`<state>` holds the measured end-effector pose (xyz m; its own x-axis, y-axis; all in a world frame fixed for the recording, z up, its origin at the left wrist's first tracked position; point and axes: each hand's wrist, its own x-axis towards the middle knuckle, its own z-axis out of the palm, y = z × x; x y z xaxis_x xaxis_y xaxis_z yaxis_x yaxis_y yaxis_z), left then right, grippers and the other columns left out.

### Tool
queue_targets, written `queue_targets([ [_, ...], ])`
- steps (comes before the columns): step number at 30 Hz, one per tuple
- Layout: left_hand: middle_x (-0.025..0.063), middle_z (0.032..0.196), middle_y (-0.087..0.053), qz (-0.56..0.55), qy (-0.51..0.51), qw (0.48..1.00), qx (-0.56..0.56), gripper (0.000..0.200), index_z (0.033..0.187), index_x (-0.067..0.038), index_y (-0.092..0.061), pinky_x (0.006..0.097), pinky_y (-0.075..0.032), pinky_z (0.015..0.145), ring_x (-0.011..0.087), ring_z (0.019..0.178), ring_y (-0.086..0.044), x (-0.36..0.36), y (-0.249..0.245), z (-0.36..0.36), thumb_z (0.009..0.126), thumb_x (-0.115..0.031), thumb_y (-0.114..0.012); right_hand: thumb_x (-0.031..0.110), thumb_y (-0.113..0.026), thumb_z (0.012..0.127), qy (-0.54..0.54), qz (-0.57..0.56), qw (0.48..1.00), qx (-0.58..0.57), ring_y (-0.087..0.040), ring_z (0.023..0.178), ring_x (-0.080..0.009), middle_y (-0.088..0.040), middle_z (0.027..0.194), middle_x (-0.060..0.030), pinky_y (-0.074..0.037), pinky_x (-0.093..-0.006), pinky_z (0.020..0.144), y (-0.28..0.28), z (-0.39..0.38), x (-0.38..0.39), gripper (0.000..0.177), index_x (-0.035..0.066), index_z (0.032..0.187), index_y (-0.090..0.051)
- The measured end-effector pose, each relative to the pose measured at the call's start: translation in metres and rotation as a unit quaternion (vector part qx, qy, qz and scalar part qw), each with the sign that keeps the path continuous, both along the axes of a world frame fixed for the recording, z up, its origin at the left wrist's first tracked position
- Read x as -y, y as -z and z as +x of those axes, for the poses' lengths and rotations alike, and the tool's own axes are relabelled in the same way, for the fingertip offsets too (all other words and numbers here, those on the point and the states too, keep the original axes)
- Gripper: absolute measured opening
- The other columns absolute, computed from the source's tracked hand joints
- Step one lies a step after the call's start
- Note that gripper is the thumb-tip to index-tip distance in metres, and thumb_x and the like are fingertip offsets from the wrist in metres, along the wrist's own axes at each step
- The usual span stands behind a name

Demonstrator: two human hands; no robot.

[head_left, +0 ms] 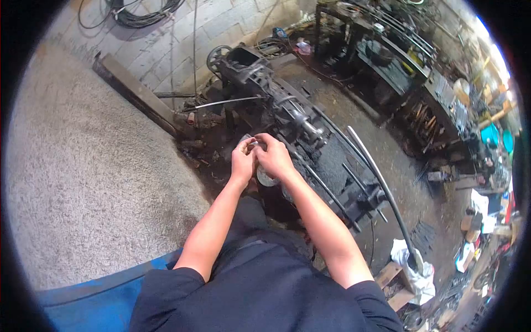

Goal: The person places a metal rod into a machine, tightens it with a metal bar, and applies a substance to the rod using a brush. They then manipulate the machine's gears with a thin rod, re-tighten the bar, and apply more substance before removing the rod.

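My left hand point(242, 159) and my right hand point(272, 156) meet in front of my body, fingers bent and pressed together around a small greyish metal piece point(246, 137). Most of that piece is hidden by the fingers. Just under my hands a round, light metal disc point(266, 178) shows in part. Beyond my right hand stands a dark, greasy lathe-like machine point(287, 105), with a shiny round spindle part point(311, 131) near my fingertips.
Long rods point(323, 191) and a curved pipe point(381, 182) run to the right. A steel beam point(135, 94) leans at the left by a rough grey slab point(99, 171). A cluttered metal bench point(387, 69) stands at the back right, a white bag point(423, 282) lower right.
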<state>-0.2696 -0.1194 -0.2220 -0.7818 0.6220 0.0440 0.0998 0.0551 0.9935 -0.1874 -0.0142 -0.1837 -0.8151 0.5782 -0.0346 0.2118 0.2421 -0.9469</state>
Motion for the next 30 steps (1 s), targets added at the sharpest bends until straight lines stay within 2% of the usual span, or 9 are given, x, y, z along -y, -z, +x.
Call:
queue_targets([
  [2, 0.0055, 0.097, -0.065, -0.006, -0.076, 0.963, 0.258, 0.042, 0.135, 0.0, -0.049, 0.0263, -0.051, 0.07, 0.0101, 0.08, -0.061, 0.0, -0.001, -0.031, 0.096, -0.009, -0.06, 0.018, -0.062, 0.087, -0.016, -0.025, 1.0, 0.004, -0.067, 0.105, -0.0292, -0.069, 0.113, -0.0197, -0.052, -0.0365, 0.09, 0.007, -0.035, -0.007, 0.039, -0.002, 0.121, -0.062],
  [5, 0.0056, 0.097, -0.065, -0.009, -0.123, 0.956, 0.267, 0.053, 0.143, -0.002, -0.04, 0.026, -0.049, 0.065, 0.0094, 0.076, -0.06, -0.004, 0.0, -0.072, 0.096, -0.014, -0.062, 0.022, -0.063, 0.09, -0.01, -0.113, 0.994, 0.0, -0.067, 0.102, -0.0249, -0.069, 0.113, -0.0169, -0.052, -0.0349, 0.085, 0.03, -0.087, -0.016, 0.041, -0.002, 0.122, -0.061],
  [9, 0.0054, 0.094, -0.066, 0.04, -0.089, 0.987, 0.129, 0.053, 0.141, -0.005, -0.044, 0.0272, -0.051, 0.07, 0.0099, 0.079, -0.06, -0.03, 0.008, -0.153, 0.093, -0.006, -0.066, 0.03, -0.058, 0.097, 0.058, -0.504, 0.862, -0.004, -0.062, 0.087, -0.0119, -0.067, 0.1, -0.0008, -0.048, -0.0293, 0.071, 0.035, -0.157, -0.026, 0.026, 0.009, 0.112, -0.063],
  [13, 0.0074, 0.089, -0.067, 0.043, 0.065, 0.992, -0.1, 0.012, 0.099, -0.003, -0.072, 0.029, -0.05, 0.073, 0.0172, 0.082, -0.064, -0.039, -0.002, -0.228, 0.088, -0.006, -0.07, 0.035, -0.049, 0.102, 0.166, -0.648, 0.733, -0.123, -0.062, 0.102, -0.0196, -0.064, 0.116, -0.0092, -0.049, -0.034, 0.079, 0.038, -0.231, -0.026, 0.037, 0.004, 0.122, -0.055],
  [17, 0.0077, 0.089, -0.066, 0.082, 0.211, 0.941, -0.251, 0.019, 0.098, -0.006, -0.072, 0.033, -0.051, 0.071, 0.0215, 0.08, -0.065, -0.049, -0.017, -0.31, 0.08, -0.011, -0.079, 0.024, -0.05, 0.102, 0.355, -0.606, 0.698, -0.141, -0.061, 0.102, -0.0196, -0.061, 0.1, -0.0066, -0.051, -0.0316, 0.08, -0.007, -0.285, -0.012, 0.032, 0.001, 0.125, -0.052],
  [19, 0.008, 0.099, -0.066, 0.11, 0.249, 0.921, -0.277, 0.041, 0.109, -0.008, -0.067, 0.0388, -0.05, 0.078, 0.0269, 0.092, -0.064, -0.059, -0.013, -0.36, 0.075, -0.023, -0.083, 0.018, -0.05, 0.102, 0.452, -0.556, 0.673, -0.185, -0.058, 0.078, -0.0151, -0.058, 0.084, -0.0029, -0.049, -0.0295, 0.071, -0.035, -0.311, -0.012, 0.033, 0.0, 0.129, -0.05],
  [23, 0.0076, 0.104, -0.061, 0.001, 0.149, 0.971, -0.188, 0.028, 0.113, -0.003, -0.058, 0.0338, -0.048, 0.086, 0.019, 0.095, -0.058, -0.107, 0.005, -0.484, 0.087, -0.011, -0.067, 0.018, -0.052, 0.101, 0.461, -0.475, 0.724, -0.193, -0.051, 0.063, -0.0099, -0.051, 0.073, -0.0008, -0.047, -0.0274, 0.06, -0.041, -0.334, -0.028, 0.044, 0.0, 0.139, -0.042],
  [26, 0.0089, 0.109, -0.063, -0.004, 0.086, 0.95, -0.301, 0.034, 0.124, -0.003, -0.059, 0.0339, -0.047, 0.091, 0.0202, 0.1, -0.06, -0.15, 0.034, -0.573, 0.09, -0.006, -0.063, 0.013, -0.052, 0.099, 0.404, -0.393, 0.822, -0.082, -0.044, 0.048, -0.0065, -0.052, 0.067, -0.0011, -0.04, -0.0221, 0.044, -0.034, -0.362, -0.043, 0.058, 0.004, 0.152, -0.027],
  [30, 0.0129, 0.114, -0.062, -0.038, 0.101, 0.893, -0.437, 0.035, 0.123, -0.006, -0.062, 0.0413, -0.043, 0.099, 0.0319, 0.112, -0.056, -0.205, 0.039, -0.638, 0.09, -0.016, -0.063, 0.007, -0.047, 0.098, 0.377, -0.437, 0.815, -0.052, -0.044, 0.046, -0.0072, -0.054, 0.067, -0.0012, -0.041, -0.0229, 0.043, -0.012, -0.393, -0.049, 0.057, 0.004, 0.152, -0.029],
])
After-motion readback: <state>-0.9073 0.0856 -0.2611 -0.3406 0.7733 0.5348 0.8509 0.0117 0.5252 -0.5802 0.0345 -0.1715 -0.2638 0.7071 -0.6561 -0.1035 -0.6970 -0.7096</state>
